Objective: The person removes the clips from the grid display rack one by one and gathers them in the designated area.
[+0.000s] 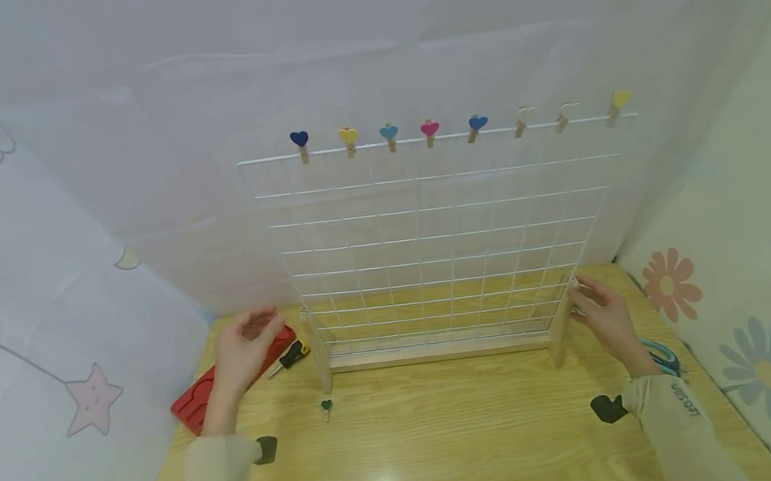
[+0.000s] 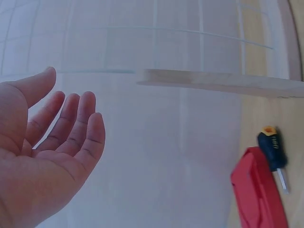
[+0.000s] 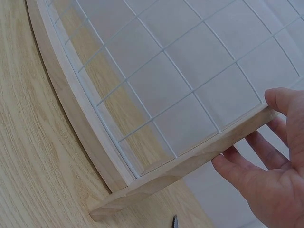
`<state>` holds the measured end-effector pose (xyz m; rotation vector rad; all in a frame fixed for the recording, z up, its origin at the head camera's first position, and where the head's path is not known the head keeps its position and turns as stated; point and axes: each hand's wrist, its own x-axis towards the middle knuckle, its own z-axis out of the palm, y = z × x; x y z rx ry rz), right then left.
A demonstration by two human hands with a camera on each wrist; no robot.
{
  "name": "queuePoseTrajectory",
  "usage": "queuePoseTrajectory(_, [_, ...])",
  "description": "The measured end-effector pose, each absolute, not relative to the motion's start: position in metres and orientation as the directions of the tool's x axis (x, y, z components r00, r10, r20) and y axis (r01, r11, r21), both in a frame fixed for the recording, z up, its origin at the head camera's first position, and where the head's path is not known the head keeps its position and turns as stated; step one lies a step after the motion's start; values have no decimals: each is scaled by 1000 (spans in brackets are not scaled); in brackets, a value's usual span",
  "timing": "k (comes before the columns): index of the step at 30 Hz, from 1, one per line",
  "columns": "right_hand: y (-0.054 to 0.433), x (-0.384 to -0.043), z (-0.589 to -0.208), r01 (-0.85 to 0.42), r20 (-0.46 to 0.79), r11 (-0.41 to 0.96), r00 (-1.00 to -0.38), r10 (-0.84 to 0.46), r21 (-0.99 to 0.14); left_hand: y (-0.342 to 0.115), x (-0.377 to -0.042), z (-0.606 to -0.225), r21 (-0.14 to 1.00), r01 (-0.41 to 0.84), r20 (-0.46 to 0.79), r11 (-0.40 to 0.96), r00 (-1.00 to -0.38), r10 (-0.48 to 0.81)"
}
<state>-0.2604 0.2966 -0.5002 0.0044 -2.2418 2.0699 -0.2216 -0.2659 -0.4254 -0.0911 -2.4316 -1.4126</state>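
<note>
The wire grid panel [image 1: 414, 211] stands upright on the bench [image 1: 434, 431], set between the two side posts of a wooden stand; its lower edge runs along the bottom rail [image 1: 440, 353]. The right hand [image 1: 605, 317] grasps the right post [image 1: 559, 337] near its upper end — thumb on one side, fingers on the other. The left hand [image 1: 241, 357] is released, fingers loosely bent and holding nothing, beside the left post [image 1: 316, 351] and apart from it. Eight heart clips [image 1: 429, 128] are fitted along the panel's top wire. A separate dark green heart clip [image 1: 327, 406] lies on the bench in front of the left post. A red case [image 1: 196, 400] lies beneath the left hand, with a black-and-yellow screwdriver [image 1: 293, 354] beside it — blade toward the front. A teal-handled tool [image 1: 664, 357] lies beside the right wrist, partly hidden.
</note>
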Motion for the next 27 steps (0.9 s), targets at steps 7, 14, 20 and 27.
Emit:
queuePoseTrajectory(7, [297, -261, -502, -70, 74, 73, -995, 60, -995, -245, -212, -373, 822, 303, 382, 483, -922, -71])
queuePoseTrajectory(14, [298, -263, -503, -73, 78, 80, -995, 60, -994, -242, -220, -357, 808, 328, 402, 489, -914, -50])
queuePoseTrajectory(20, [297, -262, -501, -68, 73, 81, -995, 66, -994, -239, -225, -339, 791, 378, 449, 481, -893, -35])
queuePoseTrajectory(27, [296, -261, -499, -57, 62, 70, -996, 65, -996, -232, -226, -310, 770, 396, 474, 501, -880, -33])
